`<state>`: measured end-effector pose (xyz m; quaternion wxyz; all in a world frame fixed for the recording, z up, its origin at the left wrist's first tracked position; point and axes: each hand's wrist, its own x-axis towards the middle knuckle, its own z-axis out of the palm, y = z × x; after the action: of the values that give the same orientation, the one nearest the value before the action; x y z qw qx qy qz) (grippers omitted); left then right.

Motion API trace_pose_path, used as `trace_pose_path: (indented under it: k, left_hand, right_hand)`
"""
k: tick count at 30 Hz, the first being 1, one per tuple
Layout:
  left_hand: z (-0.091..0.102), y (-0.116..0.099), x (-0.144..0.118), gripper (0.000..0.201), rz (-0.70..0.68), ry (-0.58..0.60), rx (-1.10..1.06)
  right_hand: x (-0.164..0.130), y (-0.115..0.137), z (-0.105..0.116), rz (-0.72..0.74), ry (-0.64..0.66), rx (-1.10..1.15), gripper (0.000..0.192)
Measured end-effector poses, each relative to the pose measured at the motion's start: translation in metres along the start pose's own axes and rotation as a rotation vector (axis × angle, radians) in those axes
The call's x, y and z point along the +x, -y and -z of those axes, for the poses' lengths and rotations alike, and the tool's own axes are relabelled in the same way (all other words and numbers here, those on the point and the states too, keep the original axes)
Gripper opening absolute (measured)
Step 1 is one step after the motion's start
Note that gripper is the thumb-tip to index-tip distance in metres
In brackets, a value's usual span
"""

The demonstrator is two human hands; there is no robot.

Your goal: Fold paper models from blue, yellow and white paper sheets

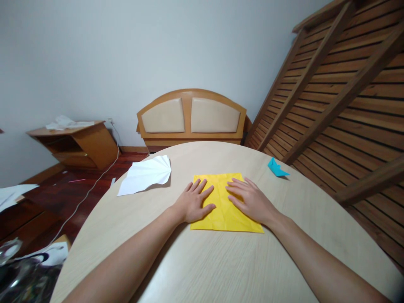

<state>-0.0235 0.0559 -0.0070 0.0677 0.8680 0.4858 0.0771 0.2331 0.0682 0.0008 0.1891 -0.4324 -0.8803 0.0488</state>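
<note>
A creased sheet of yellow paper [223,216] lies unfolded on the round, pale wooden table [202,269]. My left hand [196,202] rests palm down over its left edge, with the fingers spread. On the sheet's right side lies my right hand [250,199], also palm down, fingers stretched out and slightly apart. Neither hand grips anything. Parts of the paper's left and right edges are hidden under the hands.
A white pleated paper [147,174] lies at the table's left, and a small blue folded paper boat [277,168] sits at its right. Behind stands a padded headboard [192,115]. A wooden slatted frame [341,105] leans at the right; a cabinet [78,145] stands left.
</note>
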Motion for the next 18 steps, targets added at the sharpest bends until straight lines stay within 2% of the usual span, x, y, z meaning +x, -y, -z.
trace_pose_path:
  k: [2,4,7,9,13,16,18]
  left_hand:
    - [0.001,-0.001,0.000,0.071,0.006,-0.005,0.011]
    - [0.002,0.000,-0.001,0.070,0.009,-0.009,0.021]
    - [0.001,0.002,-0.001,0.071,0.027,-0.011,0.041]
    - [0.001,0.004,0.000,0.072,0.063,-0.015,0.055]
    - [0.005,0.004,0.000,0.059,0.109,-0.106,0.080]
    - [0.012,0.000,-0.001,0.048,-0.043,-0.187,-0.006]
    - [0.016,-0.003,-0.003,0.047,-0.166,-0.165,-0.096]
  right_hand:
    - [-0.002,0.014,0.005,0.121,0.073,0.125,0.042]
    - [-0.006,0.025,0.008,0.168,0.187,0.195,0.059]
    - [-0.012,0.031,0.008,0.131,0.325,0.206,0.083]
    - [-0.015,0.029,0.008,0.097,0.369,0.186,0.091]
    - [-0.017,0.024,0.007,0.084,0.359,0.172,0.091]
    - [-0.017,0.020,0.005,0.087,0.320,0.167,0.088]
    - [-0.017,0.016,0.003,0.082,0.286,0.173,0.086]
